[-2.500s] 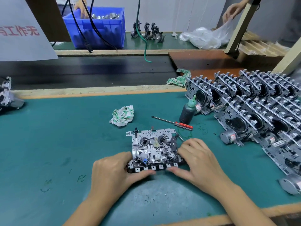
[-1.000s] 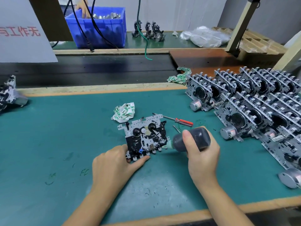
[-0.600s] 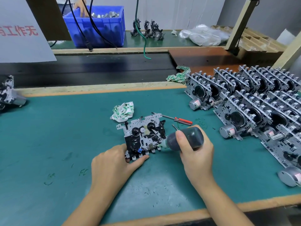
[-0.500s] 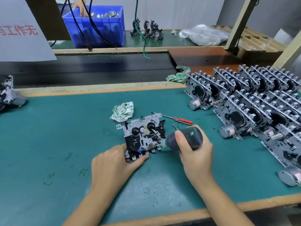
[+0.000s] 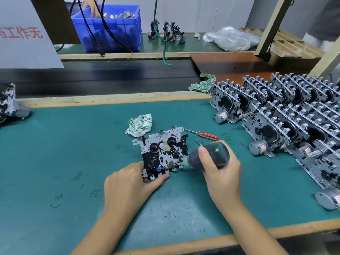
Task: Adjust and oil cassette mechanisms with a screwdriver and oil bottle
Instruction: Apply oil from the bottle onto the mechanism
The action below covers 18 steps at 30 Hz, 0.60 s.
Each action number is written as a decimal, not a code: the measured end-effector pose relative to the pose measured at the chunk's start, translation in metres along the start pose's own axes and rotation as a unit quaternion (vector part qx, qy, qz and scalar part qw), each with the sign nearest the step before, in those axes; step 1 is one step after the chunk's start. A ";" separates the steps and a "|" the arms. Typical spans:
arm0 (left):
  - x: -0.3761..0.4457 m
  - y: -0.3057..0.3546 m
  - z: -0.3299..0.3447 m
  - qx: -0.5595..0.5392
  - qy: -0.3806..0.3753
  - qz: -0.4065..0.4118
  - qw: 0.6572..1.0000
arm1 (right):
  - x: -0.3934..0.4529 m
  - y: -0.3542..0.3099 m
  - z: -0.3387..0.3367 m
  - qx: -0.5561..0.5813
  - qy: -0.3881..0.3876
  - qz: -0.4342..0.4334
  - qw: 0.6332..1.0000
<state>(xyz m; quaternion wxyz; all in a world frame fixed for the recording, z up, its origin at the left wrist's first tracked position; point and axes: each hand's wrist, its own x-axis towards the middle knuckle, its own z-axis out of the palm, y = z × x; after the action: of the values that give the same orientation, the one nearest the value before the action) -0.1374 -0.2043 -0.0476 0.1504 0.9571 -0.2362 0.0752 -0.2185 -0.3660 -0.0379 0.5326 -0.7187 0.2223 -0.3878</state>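
The dark plastic oil bottle lies nearly level in the right hand, which is wrapped around it, long axis left-right, green nozzle pointing left onto the grey metal cassette mechanism mid-bench. The left hand grips the mechanism's near-left corner. The red-handled screwdriver lies behind. Since half a second ago, nothing has visibly shifted.

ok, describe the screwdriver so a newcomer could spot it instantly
On the green mat, look just beyond the cassette mechanism the hands are working on. The screwdriver lies flat there, untouched, its thin steel shaft pointing left. Its red handle sets it apart from the grey metal parts around it.
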 end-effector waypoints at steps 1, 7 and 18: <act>0.000 0.000 0.000 -0.004 0.003 0.001 1.000 | 0.000 0.000 0.000 0.000 0.001 -0.001 1.000; -0.001 0.000 0.000 -0.003 0.014 0.006 1.000 | 0.000 -0.001 -0.001 0.007 0.001 -0.036 0.999; 0.000 -0.004 -0.003 -0.049 0.060 0.045 0.996 | 0.034 0.004 -0.023 0.250 0.102 0.094 0.958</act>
<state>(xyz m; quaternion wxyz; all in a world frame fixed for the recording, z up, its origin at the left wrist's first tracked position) -0.1355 -0.2001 -0.0454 0.2073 0.9309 -0.2725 0.1276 -0.2163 -0.4061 -0.0275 0.7036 -0.4952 0.2379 -0.4507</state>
